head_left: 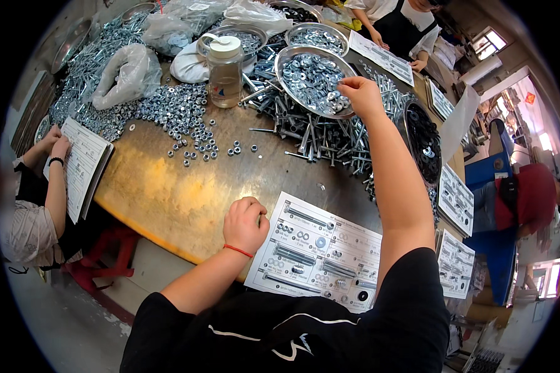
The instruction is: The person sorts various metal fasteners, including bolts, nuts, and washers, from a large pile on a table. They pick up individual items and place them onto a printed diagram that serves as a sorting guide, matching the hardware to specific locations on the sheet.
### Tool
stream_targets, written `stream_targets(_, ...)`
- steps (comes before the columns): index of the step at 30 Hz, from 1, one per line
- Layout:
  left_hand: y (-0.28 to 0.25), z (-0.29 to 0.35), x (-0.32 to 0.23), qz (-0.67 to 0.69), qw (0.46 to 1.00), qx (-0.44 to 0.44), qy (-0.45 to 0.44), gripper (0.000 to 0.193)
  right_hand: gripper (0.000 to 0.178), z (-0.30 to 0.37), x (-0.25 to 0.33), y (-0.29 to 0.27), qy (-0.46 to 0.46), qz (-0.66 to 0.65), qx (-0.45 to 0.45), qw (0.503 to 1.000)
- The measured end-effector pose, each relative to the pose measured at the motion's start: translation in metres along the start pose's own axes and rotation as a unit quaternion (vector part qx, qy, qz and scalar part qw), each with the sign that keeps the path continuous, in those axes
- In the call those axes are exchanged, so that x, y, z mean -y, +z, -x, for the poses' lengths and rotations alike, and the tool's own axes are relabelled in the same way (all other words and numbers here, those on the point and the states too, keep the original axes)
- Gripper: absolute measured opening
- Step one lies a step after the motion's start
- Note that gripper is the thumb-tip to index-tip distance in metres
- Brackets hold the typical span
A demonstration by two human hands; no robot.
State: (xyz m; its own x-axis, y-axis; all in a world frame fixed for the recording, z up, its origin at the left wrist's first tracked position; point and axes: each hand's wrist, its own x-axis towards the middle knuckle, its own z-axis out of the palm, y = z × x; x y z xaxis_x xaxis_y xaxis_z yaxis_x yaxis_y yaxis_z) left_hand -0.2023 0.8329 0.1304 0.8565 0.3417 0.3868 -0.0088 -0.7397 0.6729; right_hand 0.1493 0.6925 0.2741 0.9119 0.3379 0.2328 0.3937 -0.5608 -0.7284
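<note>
My right hand [362, 96] reaches over the right rim of a round metal bowl [278, 71] full of flat silver washers [310, 78]. Its thumb and fingertips are pinched together; whatever they hold is too small to make out. Curled into a loose fist, my left hand [245, 225] rests by the upper left edge of a printed sheet [320, 252] with pictures of bolts, nuts and washers. The inside of that fist is hidden. Long bolts [311, 133] lie heaped below the bowl, and loose nuts [174, 112] spread over the wooden table [162, 186].
A lidded plastic jar [225, 74] stands behind the nuts. Black rings fill a bowl [422, 140] at right. Plastic bags [127, 78] lie on piled screws. At left a co-worker's hands [56, 144] hold printed sheets; another person [404, 31] works across the table.
</note>
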Motion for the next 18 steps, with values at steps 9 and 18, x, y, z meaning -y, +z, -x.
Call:
stream_targets(9, 0.001, -0.001, -0.002, -0.002, 1.000, 0.006, -0.006, 0.008, 0.031, 0.039, 0.009, -0.020, 0.005, -0.141, 0.022, 0.990)
stream_targets(18, 0.007, 0.001, 0.008, 0.017, 1.000, 0.015, 0.015, 0.007, 0.018, 0.211, -0.029, -0.091, 0.083, -0.121, -0.030, 0.989)
